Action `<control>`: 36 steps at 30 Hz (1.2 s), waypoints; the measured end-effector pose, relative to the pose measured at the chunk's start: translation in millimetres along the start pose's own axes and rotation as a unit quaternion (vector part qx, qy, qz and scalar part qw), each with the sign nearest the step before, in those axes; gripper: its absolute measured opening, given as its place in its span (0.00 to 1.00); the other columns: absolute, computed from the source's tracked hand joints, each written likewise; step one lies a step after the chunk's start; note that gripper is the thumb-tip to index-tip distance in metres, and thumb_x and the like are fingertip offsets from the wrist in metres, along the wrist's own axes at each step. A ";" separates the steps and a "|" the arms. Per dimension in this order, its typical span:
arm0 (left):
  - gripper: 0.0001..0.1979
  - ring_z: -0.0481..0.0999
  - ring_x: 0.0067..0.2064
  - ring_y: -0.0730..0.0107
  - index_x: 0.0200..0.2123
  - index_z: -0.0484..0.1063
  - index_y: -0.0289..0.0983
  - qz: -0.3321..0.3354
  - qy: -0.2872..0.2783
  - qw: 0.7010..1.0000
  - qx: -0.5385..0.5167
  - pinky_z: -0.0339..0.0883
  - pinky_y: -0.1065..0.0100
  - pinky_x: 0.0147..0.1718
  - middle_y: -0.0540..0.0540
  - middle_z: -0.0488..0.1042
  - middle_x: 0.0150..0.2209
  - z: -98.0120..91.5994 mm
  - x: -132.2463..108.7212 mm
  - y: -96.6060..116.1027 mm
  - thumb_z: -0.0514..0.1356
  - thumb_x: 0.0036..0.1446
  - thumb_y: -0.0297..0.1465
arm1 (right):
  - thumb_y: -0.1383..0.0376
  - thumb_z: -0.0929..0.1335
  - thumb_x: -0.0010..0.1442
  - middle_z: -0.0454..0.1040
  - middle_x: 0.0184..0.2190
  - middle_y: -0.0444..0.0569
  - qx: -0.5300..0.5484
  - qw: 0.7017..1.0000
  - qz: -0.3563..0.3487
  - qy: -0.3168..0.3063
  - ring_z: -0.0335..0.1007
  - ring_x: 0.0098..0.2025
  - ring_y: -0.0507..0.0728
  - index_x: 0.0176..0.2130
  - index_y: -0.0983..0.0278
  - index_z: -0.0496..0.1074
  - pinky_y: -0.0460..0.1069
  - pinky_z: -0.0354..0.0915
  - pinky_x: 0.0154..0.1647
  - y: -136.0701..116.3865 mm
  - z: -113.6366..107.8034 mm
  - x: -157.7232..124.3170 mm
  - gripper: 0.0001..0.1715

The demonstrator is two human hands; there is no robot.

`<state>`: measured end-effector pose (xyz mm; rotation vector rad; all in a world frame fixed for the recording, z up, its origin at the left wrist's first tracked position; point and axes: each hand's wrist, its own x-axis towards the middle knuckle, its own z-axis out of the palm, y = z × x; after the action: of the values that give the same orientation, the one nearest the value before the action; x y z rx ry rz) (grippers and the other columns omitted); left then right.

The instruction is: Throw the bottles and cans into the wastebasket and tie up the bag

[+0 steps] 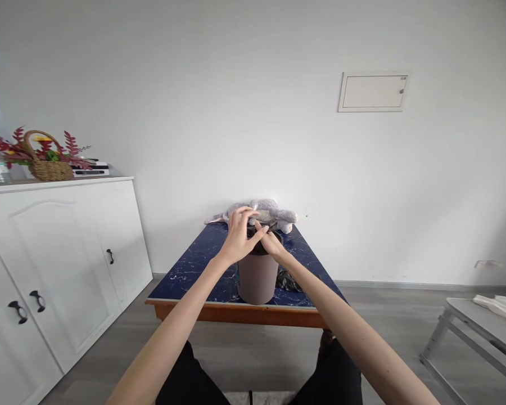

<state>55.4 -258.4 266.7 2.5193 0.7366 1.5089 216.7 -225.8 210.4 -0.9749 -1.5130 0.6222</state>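
Observation:
A grey-brown trash bin stands upright near the front edge of the blue marbled table. Black plastic of a garbage bag shows at its mouth. Over the left side of the opening is my left hand, fingers arched and thumb held apart. My right hand reaches over the right side of the rim, closed at the black plastic, with most of its fingers hidden. The two thumbs are close together. Right of the bin's base lies more crumpled black plastic.
Grey plush toys lie at the table's back against the wall. To the left, a white cabinet carries a flower basket and plastic bottles. A grey folding table with white cloth stands at right.

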 end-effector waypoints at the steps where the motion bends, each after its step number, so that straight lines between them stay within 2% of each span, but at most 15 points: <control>1: 0.24 0.62 0.70 0.50 0.61 0.64 0.45 -0.044 0.024 0.998 -0.039 0.56 0.50 0.70 0.38 0.63 0.66 0.2 -3.4 -7.2 0.64 0.68 0.47 | 0.46 0.66 0.73 0.79 0.52 0.54 0.007 1.000 0.025 0.016 0.77 0.51 0.61 0.54 0.64 0.75 0.61 0.73 0.56 -0.6 -1.9 0.2 0.27; 3: 0.29 0.67 0.67 0.53 0.63 0.58 0.44 -0.116 0.043 0.988 -0.089 0.62 0.53 0.66 0.36 0.65 0.64 1.3 -11.0 -22.8 0.63 0.68 0.47 | 0.43 0.64 0.74 0.81 0.47 0.54 0.016 0.997 0.071 0.042 0.79 0.46 0.60 0.51 0.65 0.76 0.60 0.74 0.53 -2.9 -4.7 1.4 0.30; 5: 0.33 0.72 0.64 0.52 0.64 0.55 0.42 -0.155 0.024 0.983 -0.098 0.66 0.53 0.62 0.35 0.69 0.61 3.0 -18.6 -35.8 0.65 0.65 0.47 | 0.41 0.62 0.73 0.82 0.42 0.53 0.024 0.993 0.097 0.055 0.79 0.43 0.60 0.49 0.64 0.77 0.60 0.74 0.50 -6.8 -5.9 2.9 0.32; 8: 0.42 0.78 0.58 0.48 0.63 0.58 0.40 -0.192 -0.031 0.975 -0.105 0.73 0.52 0.55 0.34 0.75 0.56 5.9 -26.4 -44.2 0.74 0.54 0.46 | 0.40 0.64 0.70 0.83 0.38 0.53 0.032 0.993 0.102 0.057 0.80 0.46 0.63 0.46 0.63 0.79 0.58 0.73 0.51 -16.3 -4.9 3.6 0.32; 9: 0.42 0.79 0.56 0.47 0.62 0.61 0.40 -0.197 -0.050 0.973 -0.108 0.75 0.53 0.51 0.35 0.77 0.55 6.8 -27.5 -44.0 0.75 0.51 0.45 | 0.40 0.65 0.69 0.83 0.38 0.54 0.031 0.993 0.101 0.053 0.79 0.48 0.65 0.45 0.62 0.80 0.58 0.73 0.53 -20.2 -4.1 3.2 0.31; 12: 0.26 0.82 0.50 0.46 0.52 0.74 0.41 -0.193 -0.093 0.970 -0.112 0.76 0.57 0.43 0.39 0.82 0.48 9.3 -26.3 -39.7 0.74 0.51 0.40 | 0.39 0.68 0.65 0.82 0.36 0.54 0.013 0.995 0.097 0.036 0.78 0.51 0.68 0.40 0.63 0.81 0.58 0.71 0.56 -32.5 -2.7 1.3 0.31; 14: 0.15 0.82 0.48 0.47 0.45 0.78 0.40 -0.187 -0.096 0.971 -0.111 0.75 0.57 0.44 0.41 0.83 0.44 10.7 -23.4 -37.8 0.70 0.53 0.35 | 0.39 0.69 0.64 0.82 0.36 0.54 -0.006 0.996 0.088 0.024 0.78 0.50 0.69 0.38 0.63 0.81 0.60 0.70 0.56 -39.4 -4.4 0.3 0.31; 18: 0.11 0.82 0.49 0.51 0.43 0.79 0.39 -0.176 -0.079 0.974 -0.122 0.73 0.58 0.48 0.42 0.82 0.44 12.8 -18.1 -43.1 0.63 0.56 0.32 | 0.39 0.67 0.66 0.81 0.37 0.52 -0.040 0.998 0.040 0.002 0.76 0.48 0.66 0.39 0.62 0.80 0.59 0.70 0.53 -46.4 -17.1 -2.2 0.30; 21: 0.09 0.81 0.48 0.55 0.38 0.80 0.39 -0.173 -0.070 0.973 -0.132 0.73 0.60 0.50 0.42 0.81 0.47 13.6 -16.0 -50.5 0.61 0.57 0.33 | 0.40 0.65 0.68 0.79 0.33 0.49 -0.070 0.997 -0.016 -0.042 0.75 0.42 0.63 0.36 0.61 0.79 0.56 0.71 0.47 -47.4 -29.2 -7.6 0.30; 24: 0.08 0.81 0.47 0.58 0.35 0.79 0.39 -0.177 -0.077 0.971 -0.139 0.72 0.61 0.49 0.43 0.81 0.46 13.7 -15.4 -55.7 0.59 0.56 0.32 | 0.48 0.68 0.70 0.78 0.29 0.48 -0.122 0.983 -0.085 -0.106 0.71 0.37 0.61 0.31 0.60 0.78 0.54 0.69 0.44 -48.5 -37.4 -15.5 0.23; 27: 0.07 0.80 0.41 0.60 0.33 0.77 0.39 -0.195 -0.087 0.967 -0.143 0.71 0.64 0.43 0.45 0.82 0.37 13.5 -15.6 -58.5 0.59 0.56 0.33 | 0.64 0.69 0.68 0.80 0.35 0.49 -0.185 0.960 -0.158 -0.141 0.70 0.43 0.61 0.33 0.59 0.80 0.55 0.66 0.53 -50.4 -42.1 -22.2 0.12; 28: 0.07 0.80 0.40 0.60 0.34 0.77 0.39 -0.201 -0.083 0.966 -0.142 0.71 0.64 0.41 0.46 0.81 0.36 13.6 -15.6 -59.0 0.59 0.56 0.33 | 0.69 0.68 0.66 0.81 0.37 0.49 -0.207 0.952 -0.177 -0.144 0.69 0.45 0.62 0.35 0.59 0.81 0.56 0.64 0.55 -50.6 -43.5 -23.8 0.11; 32: 0.06 0.80 0.41 0.61 0.35 0.74 0.39 -0.219 -0.062 0.964 -0.140 0.68 0.66 0.39 0.46 0.80 0.36 14.2 -15.1 -59.4 0.59 0.55 0.32 | 0.81 0.66 0.56 0.81 0.44 0.51 -0.290 0.922 -0.219 -0.130 0.68 0.50 0.62 0.43 0.58 0.80 0.55 0.63 0.55 -45.3 -48.3 -27.9 0.24; 36: 0.05 0.79 0.40 0.62 0.36 0.72 0.40 -0.224 -0.058 0.963 -0.142 0.67 0.67 0.38 0.47 0.78 0.35 14.1 -14.7 -56.4 0.58 0.55 0.31 | 0.83 0.64 0.51 0.79 0.48 0.52 -0.363 0.903 -0.214 -0.080 0.71 0.47 0.61 0.54 0.61 0.72 0.52 0.63 0.46 -33.6 -50.3 -28.9 0.35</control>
<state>42.2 -213.7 229.0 2.0354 0.9190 1.2026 257.3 -274.5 232.3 -1.0916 -2.0878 -0.2186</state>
